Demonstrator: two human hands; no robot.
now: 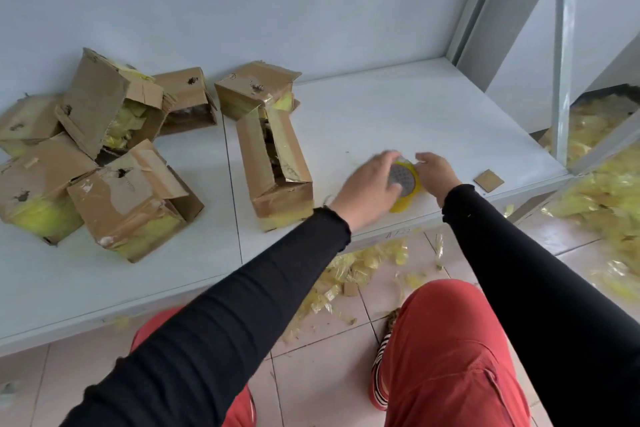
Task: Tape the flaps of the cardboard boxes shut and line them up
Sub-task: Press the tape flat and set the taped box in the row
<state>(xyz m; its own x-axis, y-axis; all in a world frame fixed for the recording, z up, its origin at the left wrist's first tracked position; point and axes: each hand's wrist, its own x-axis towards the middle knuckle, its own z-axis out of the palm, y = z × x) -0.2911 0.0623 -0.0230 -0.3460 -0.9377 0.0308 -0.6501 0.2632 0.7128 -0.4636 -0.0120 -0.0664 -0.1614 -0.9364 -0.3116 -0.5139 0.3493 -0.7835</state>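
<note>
Fingers (394,184) gripping tape roll (407,180) — lying flat, both hands

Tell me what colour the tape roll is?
Yellow, with a grey middle: the tape roll, seen from the head camera.

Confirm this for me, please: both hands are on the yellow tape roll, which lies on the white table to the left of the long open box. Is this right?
Not quite. The head view shows both the left hand and the right hand on the yellow tape roll, and it lies on the white table, but to the right of the long open box, not to its left.
</note>
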